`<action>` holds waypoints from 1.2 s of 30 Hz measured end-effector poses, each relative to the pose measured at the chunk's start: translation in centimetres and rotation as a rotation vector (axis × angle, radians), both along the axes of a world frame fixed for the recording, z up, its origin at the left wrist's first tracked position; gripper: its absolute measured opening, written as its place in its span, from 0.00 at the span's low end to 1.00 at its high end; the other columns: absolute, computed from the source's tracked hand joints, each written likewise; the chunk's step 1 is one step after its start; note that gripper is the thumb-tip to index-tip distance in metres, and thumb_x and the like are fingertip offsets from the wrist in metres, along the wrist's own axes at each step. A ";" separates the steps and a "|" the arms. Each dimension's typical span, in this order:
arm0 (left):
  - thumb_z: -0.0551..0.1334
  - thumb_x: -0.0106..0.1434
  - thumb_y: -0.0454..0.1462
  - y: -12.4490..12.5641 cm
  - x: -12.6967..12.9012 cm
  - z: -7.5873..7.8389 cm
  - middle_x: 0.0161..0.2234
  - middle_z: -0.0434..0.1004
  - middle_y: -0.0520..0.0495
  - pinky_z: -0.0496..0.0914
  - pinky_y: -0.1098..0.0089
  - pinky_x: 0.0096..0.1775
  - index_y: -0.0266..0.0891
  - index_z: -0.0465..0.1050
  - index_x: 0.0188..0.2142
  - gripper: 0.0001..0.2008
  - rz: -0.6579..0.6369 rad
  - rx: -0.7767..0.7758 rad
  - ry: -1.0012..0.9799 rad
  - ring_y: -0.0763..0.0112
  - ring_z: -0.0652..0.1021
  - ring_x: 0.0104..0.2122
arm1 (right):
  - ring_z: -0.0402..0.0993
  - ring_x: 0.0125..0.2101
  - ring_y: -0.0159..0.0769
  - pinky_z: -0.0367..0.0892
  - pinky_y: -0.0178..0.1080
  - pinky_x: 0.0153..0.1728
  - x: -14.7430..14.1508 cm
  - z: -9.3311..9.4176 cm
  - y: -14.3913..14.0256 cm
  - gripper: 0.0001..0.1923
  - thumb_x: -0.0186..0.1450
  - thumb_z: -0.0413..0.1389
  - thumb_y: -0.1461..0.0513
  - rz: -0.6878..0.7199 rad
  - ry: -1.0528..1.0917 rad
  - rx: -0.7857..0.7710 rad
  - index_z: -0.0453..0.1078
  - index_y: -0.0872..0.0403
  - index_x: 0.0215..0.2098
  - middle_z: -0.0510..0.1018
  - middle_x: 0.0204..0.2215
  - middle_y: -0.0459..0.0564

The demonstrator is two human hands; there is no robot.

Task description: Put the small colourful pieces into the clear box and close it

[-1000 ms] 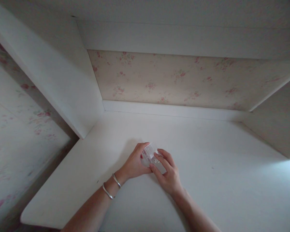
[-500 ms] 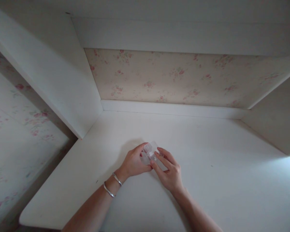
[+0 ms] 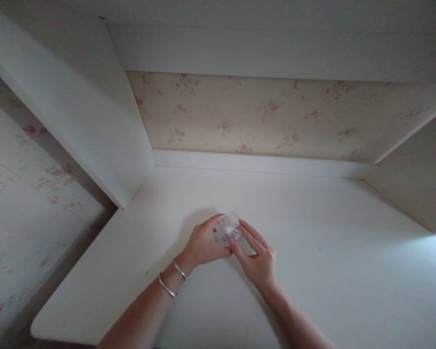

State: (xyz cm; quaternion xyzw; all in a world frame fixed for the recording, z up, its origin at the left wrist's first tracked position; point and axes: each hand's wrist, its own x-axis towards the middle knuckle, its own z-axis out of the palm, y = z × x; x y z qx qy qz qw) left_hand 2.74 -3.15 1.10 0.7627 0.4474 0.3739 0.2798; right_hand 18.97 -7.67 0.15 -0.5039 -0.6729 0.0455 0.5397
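A small clear plastic box (image 3: 228, 224) is held between my two hands, above the white desk (image 3: 290, 286). My left hand (image 3: 206, 243) wraps round its left side, thumb in front and fingers behind; two bangles circle that wrist. On the box's right side, my right hand (image 3: 257, 254) grips with its thumb at the near edge and its fingers along the far right edge. Small pale shapes show through the clear plastic, too small to name. The fingers of my left hand are partly seen through the box.
A white side panel (image 3: 94, 106) rises at the left of the desk, and another panel (image 3: 414, 169) stands at the right. Behind the desk runs a low white ledge (image 3: 261, 163) under flowered wallpaper (image 3: 247, 114). A white board (image 3: 257, 51) spans overhead.
My right hand's fingers have shifted from the top of the box to its far right edge. The box and both hands have moved slightly right.
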 end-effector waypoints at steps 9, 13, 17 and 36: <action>0.70 0.43 0.43 0.0 -0.1 -0.1 0.46 0.74 0.48 0.73 0.61 0.40 0.45 0.61 0.55 0.39 0.040 -0.001 0.038 0.65 0.75 0.35 | 0.73 0.47 0.42 0.70 0.47 0.48 0.4 0.6 -0.4 0.17 0.60 0.59 0.60 -0.061 0.196 -0.081 0.73 0.52 0.47 0.75 0.49 0.55; 0.70 0.46 0.44 0.3 -0.7 0.4 0.48 0.71 0.46 0.73 0.65 0.41 0.45 0.58 0.56 0.39 0.094 -0.006 -0.066 0.65 0.74 0.41 | 0.69 0.51 0.45 0.66 0.52 0.51 1.8 1.1 -0.1 0.17 0.59 0.59 0.57 -0.087 0.382 -0.103 0.73 0.52 0.47 0.72 0.52 0.56; 0.71 0.46 0.42 0.7 -0.9 0.7 0.54 0.62 0.41 0.72 0.65 0.41 0.43 0.58 0.56 0.39 0.107 0.046 -0.139 0.60 0.70 0.49 | 0.76 0.41 0.41 0.73 0.47 0.41 4.2 1.7 1.4 0.16 0.62 0.54 0.52 -0.069 0.897 -0.209 0.72 0.54 0.41 0.75 0.44 0.53; 0.69 0.50 0.41 5.9 0.7 -0.9 0.54 0.64 0.42 0.68 0.61 0.48 0.43 0.57 0.57 0.37 0.075 -0.113 -0.211 0.64 0.71 0.47 | 0.75 0.27 0.40 0.66 0.42 0.33 14.9 -1.5 4.2 0.23 0.58 0.52 0.49 -0.627 0.392 -0.592 0.74 0.56 0.43 0.77 0.21 0.50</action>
